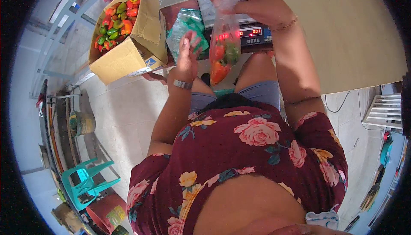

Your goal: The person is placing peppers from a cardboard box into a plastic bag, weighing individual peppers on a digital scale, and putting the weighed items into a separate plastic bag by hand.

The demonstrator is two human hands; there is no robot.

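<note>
My right hand (252, 0) is closed round the gathered top of a clear plastic bag (225, 23). The bag hangs upright in front of the digital scale (252, 38), with red, green and orange peppers (220, 70) in its lower end. To the left of the bag, my left hand (186, 59) is raised with its fingers stretched out and nothing in it. Just beyond that hand lie green-tinted plastic bags (184, 23) on the table. The hanging bag hides part of the scale's lit red display.
At the far left, an open cardboard box (147, 32) holds many red, green and orange peppers (114, 27). A large tan board or tabletop (342, 34) fills the right. A turquoise plastic chair (85, 183) and a red bucket (105, 213) stand at the lower left.
</note>
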